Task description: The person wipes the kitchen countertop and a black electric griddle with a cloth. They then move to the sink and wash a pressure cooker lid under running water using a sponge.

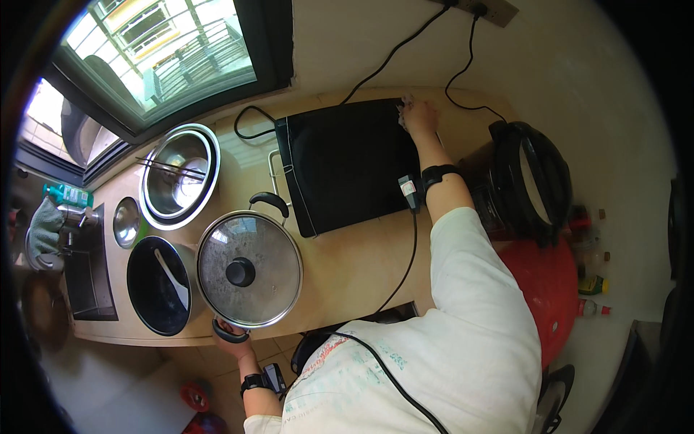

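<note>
My right hand [422, 118] presses a crumpled, greyish cloth or wipe [403, 113] against the far right corner of a black boxy countertop appliance [347, 163]. A metal bar handle [273, 168] runs along the appliance's left side. Down at the counter's front edge, my left hand [236, 340] is at the near black handle [230, 332] of a lidded steel pot [271, 255]. That handle partly covers its fingers, so I cannot tell whether they grip it. The pot's glass lid has a black knob [240, 272].
Left of the pot stand a dark inner pot [146, 293] with a white spatula [171, 278], nested steel bowls [212, 200] with chopsticks [173, 169], and a sink [92, 293]. A black electric cooker [534, 179] and red container [547, 293] are right of my arm. Cords cross the counter.
</note>
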`<state>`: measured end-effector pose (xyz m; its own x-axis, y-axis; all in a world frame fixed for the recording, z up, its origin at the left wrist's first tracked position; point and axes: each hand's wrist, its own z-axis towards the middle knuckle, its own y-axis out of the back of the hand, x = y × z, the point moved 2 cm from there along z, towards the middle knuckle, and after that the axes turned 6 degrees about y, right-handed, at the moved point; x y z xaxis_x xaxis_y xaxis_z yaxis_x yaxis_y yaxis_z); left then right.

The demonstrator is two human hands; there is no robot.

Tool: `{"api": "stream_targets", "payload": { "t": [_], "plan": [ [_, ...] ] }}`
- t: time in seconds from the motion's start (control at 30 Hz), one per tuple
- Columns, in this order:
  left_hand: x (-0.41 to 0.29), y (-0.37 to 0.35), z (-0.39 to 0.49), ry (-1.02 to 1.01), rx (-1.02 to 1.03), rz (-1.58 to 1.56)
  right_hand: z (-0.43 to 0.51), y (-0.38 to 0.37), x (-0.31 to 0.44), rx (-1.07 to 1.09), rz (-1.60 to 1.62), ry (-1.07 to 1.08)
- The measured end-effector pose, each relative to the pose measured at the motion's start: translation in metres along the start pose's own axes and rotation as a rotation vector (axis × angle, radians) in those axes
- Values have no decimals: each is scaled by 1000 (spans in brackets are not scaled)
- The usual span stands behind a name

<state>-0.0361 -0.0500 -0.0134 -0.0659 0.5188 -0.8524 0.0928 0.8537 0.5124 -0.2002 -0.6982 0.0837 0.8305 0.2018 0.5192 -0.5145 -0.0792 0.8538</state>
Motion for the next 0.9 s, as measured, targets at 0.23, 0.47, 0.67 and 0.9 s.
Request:
{"api": "stream_targets", "payload": {
  "t": [0.23, 0.47, 0.67, 0.9],
  "plan": [
    [-35, -2, -6, -552, -222, 349, -111, 33, -45, -220, -303, 253],
    [-34, 0, -4, -466, -117, 388, -201, 53, -76, -252, -329, 171],
    [-29, 1, -4, -511, -180, 414, -217, 55, -80, -252, -419, 158],
    [-28, 0, -2, -550, -179, 361, -162, 48, -65, -191, -420, 229]
  ]
}}
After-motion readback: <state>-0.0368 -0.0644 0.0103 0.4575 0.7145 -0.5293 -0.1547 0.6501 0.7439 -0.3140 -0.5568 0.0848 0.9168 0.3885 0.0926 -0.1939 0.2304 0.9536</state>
